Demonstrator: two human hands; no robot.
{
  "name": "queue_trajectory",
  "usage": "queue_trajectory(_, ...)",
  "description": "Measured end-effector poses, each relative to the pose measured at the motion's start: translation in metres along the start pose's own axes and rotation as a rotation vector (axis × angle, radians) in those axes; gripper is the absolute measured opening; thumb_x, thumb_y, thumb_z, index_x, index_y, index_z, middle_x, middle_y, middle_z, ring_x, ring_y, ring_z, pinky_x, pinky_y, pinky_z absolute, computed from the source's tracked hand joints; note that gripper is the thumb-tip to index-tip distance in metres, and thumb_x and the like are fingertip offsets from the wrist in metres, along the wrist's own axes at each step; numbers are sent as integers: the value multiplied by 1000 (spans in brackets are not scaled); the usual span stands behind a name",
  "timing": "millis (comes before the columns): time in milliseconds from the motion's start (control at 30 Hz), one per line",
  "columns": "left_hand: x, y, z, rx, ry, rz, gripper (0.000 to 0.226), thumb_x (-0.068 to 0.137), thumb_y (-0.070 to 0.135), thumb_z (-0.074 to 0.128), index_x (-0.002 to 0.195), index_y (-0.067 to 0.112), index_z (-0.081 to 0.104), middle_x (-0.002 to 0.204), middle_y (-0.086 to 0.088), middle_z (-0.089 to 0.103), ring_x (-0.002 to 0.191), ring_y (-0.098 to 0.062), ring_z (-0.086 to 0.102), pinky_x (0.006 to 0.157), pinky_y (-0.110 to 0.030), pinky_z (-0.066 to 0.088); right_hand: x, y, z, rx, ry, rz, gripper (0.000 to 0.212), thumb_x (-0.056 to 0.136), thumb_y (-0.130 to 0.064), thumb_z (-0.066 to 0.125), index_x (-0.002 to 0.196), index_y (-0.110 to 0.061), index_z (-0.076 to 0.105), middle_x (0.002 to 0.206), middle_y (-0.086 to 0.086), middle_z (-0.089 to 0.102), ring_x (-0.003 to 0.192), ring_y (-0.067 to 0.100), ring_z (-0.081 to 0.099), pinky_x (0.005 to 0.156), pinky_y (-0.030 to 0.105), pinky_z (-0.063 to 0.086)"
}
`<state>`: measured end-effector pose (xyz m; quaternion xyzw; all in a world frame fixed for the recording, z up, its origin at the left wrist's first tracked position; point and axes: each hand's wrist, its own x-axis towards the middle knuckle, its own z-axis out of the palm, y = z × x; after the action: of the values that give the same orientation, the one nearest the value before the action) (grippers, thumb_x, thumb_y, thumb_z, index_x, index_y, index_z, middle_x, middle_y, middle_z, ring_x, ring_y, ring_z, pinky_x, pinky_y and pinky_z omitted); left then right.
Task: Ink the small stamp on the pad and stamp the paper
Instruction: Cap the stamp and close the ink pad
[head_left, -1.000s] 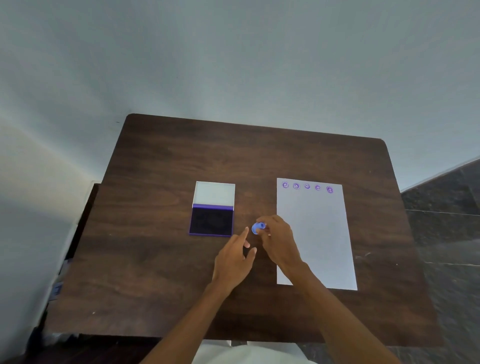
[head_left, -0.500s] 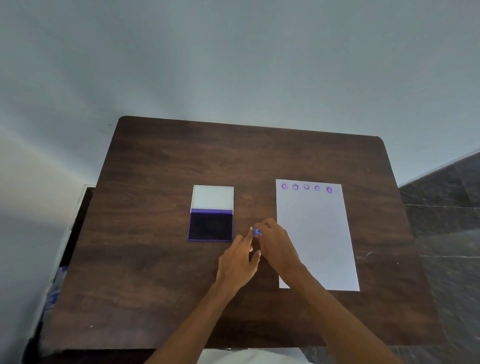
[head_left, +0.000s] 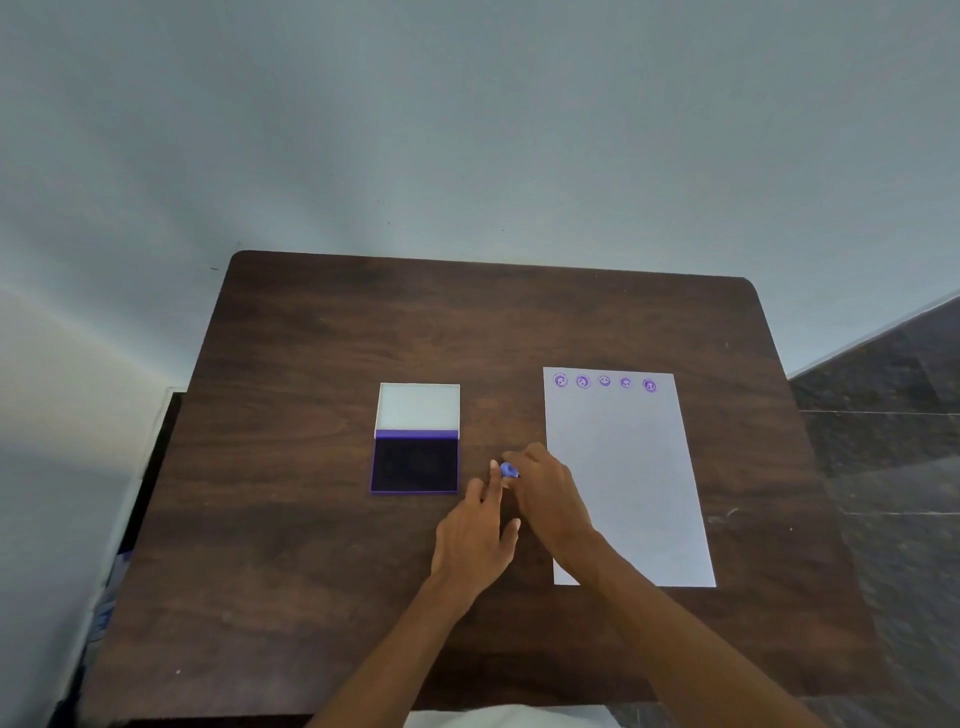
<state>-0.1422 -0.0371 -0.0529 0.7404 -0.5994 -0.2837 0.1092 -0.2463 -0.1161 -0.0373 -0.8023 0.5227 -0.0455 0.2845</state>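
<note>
1. Two hands meet at frame centre: the right hand (head_left: 550, 499) pinches the small stamp (head_left: 509, 471), and the left hand (head_left: 478, 535), fingers loosely open and holding nothing, touches it, probably steadying.
2. Ink pad (head_left: 415, 464) lies open just left; the paper (head_left: 626, 478) lies right, five prints along its top.

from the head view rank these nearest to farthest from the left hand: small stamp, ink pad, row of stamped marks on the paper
1. Small stamp: at the fingertips of the left hand, pinched by the right hand.
2. Ink pad: open, just to its left.
3. Row of stamped marks: along the paper's far edge, to the right.
</note>
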Motion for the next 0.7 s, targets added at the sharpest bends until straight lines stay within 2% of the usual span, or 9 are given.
queue_trajectory(100, -6, 2, -16, -136, 51, 4, 63, 101, 38, 46, 155, 21, 19, 132, 0, 58, 108, -12, 60, 98, -20, 45, -3, 3, -6, 114, 22, 50, 38, 92, -28, 61, 124, -8, 59, 127, 10, 62, 111, 23, 61, 100, 25, 44)
queue_trajectory(167, -10, 0, -31, -243, 183, 32, 51, 101, 27, 49, 149, 18, 35, 115, -2, 68, 96, -10, 63, 92, -22, 51, -6, 5, -12, 118, 86, 65, 32, 93, -24, 61, 122, -10, 60, 126, 9, 63, 111, 22, 60, 97, 21, 42)
queue_trajectory(233, -13, -2, -44, -302, 364, 85, 42, 99, 19, 53, 141, 14, 49, 105, -3, 71, 90, -11, 65, 84, -21, 54, -10, 5, -17, 68, 212, 82, 29, 93, -22, 60, 120, -12, 60, 125, 8, 63, 110, 22, 61, 95, 26, 46)
queue_trajectory(333, -8, -6, -58, -207, 554, 187, 42, 96, 15, 60, 136, 8, 55, 118, -8, 68, 99, -17, 67, 79, -15, 50, -17, 0, -24, -56, 407, 87, 36, 91, -19, 62, 124, -11, 55, 130, 11, 60, 118, 29, 58, 93, 37, 50)
queue_trajectory(400, 0, -11, -62, -36, 613, 244, 48, 95, 19, 61, 140, 7, 49, 136, -12, 58, 120, -23, 60, 89, -22, 48, -20, -4, -27, -158, 461, 68, 49, 90, -26, 63, 134, -12, 47, 144, 11, 48, 135, 31, 43, 102, 40, 42)
queue_trajectory(433, 5, -12, -64, 40, 604, 261, 53, 96, 24, 58, 144, 9, 44, 146, -13, 49, 133, -27, 48, 101, -30, 44, -21, -5, -28, -214, 460, 64, 57, 90, -33, 61, 140, -13, 40, 152, 10, 39, 141, 30, 32, 108, 41, 33)
queue_trajectory(500, 11, -15, -70, 185, 533, 262, 61, 99, 38, 47, 152, 14, 29, 160, -9, 27, 148, -28, 20, 119, -44, 25, -26, -5, -30, -312, 423, 76, 70, 92, -50, 47, 150, -19, 23, 160, 7, 18, 148, 30, 12, 116, 46, 15)
queue_trajectory(600, 17, -18, -74, 324, 447, 223, 70, 98, 56, 29, 156, 20, 14, 165, -5, 7, 151, -27, 2, 121, -51, 12, -32, 1, -29, -411, 379, 92, 76, 91, -64, 32, 152, -26, 8, 162, 4, 4, 149, 29, -1, 119, 54, 9)
queue_trajectory(700, 15, -20, -76, 373, 443, 181, 75, 96, 64, 25, 156, 20, 12, 165, -4, 2, 151, -28, -1, 121, -52, 10, -37, 2, -31, -422, 388, 114, 79, 89, -68, 31, 152, -26, 7, 162, 4, 3, 148, 30, -2, 118, 56, 10)
